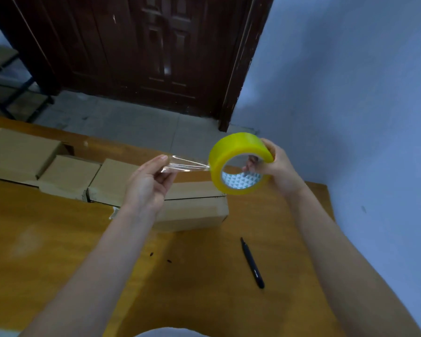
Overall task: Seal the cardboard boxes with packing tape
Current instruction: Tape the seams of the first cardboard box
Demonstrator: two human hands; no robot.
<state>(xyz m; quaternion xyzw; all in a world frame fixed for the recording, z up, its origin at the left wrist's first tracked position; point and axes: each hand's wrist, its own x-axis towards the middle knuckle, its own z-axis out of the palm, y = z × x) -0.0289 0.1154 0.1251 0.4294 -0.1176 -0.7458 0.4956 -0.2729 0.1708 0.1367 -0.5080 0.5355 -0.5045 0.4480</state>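
My right hand point(278, 166) grips the yellow tape roll point(238, 164) above the nearest cardboard box point(192, 207) on the surface point(58, 239). My left hand point(148, 183) pinches the clear tape end point(185, 164), apparently stretched taut between them.

An orange-brown wooden table point(58, 251) carries three cardboard boxes point(195, 207) in a row near its far edge. A black pen point(252, 263) lies nearer, to the right

The right hand point(281, 167) grips a yellow tape roll point(238, 164) above the worktop point(58, 239), while the left hand point(148, 183) pinches its clear pulled-out strip point(187, 164). Below them lie three cardboard boxes point(195, 207) and a black pen point(252, 263).
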